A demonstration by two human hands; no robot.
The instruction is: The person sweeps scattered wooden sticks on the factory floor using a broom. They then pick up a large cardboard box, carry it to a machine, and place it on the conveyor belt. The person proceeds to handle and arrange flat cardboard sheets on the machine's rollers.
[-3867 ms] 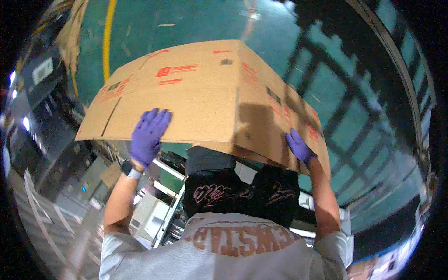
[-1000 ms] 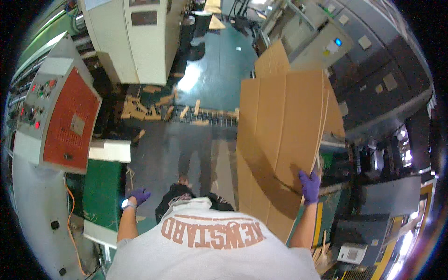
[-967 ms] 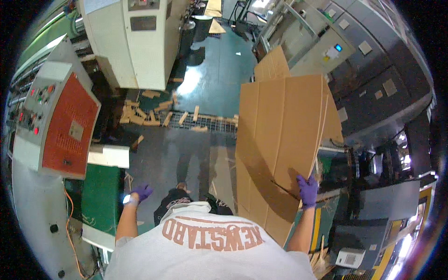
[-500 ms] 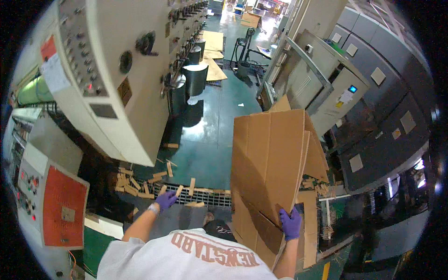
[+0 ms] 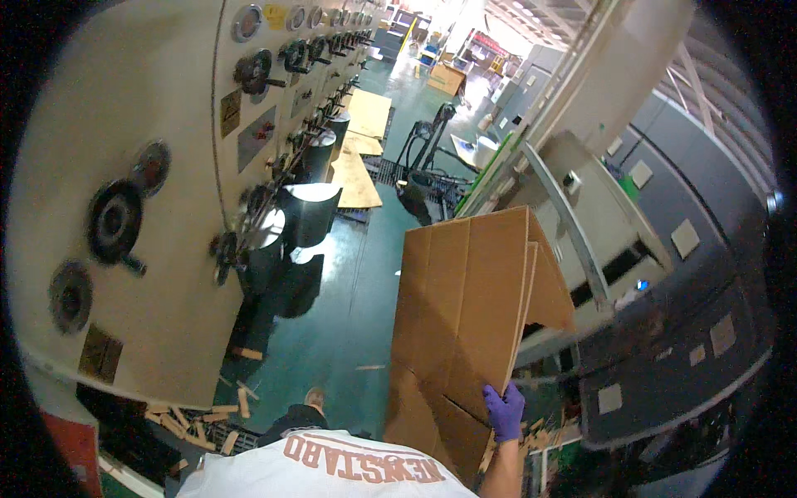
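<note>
My right hand (image 5: 505,412), in a purple glove, is closed on the edge of a large folded cardboard box (image 5: 457,303). The brown cardboard stands upright in front of me on the right, and its creased panels lie partly one over another. A flap on its right side sticks outward. My fingers grip the right edge, near the lower part of the box. My left hand is out of view.
A tall beige machine with dials and handwheels (image 5: 114,222) lines the left. Wood pieces (image 5: 178,423) lie by its base. Ahead are cardboard sheets (image 5: 357,184) on the floor and a black wheeled stand (image 5: 427,158). Grey cabinets (image 5: 664,216) stand right.
I have moved forward along the aisle with the cardboard box still in my right hand. My left hand has gone out of view, and the wood pieces now appear lower and further left.
</note>
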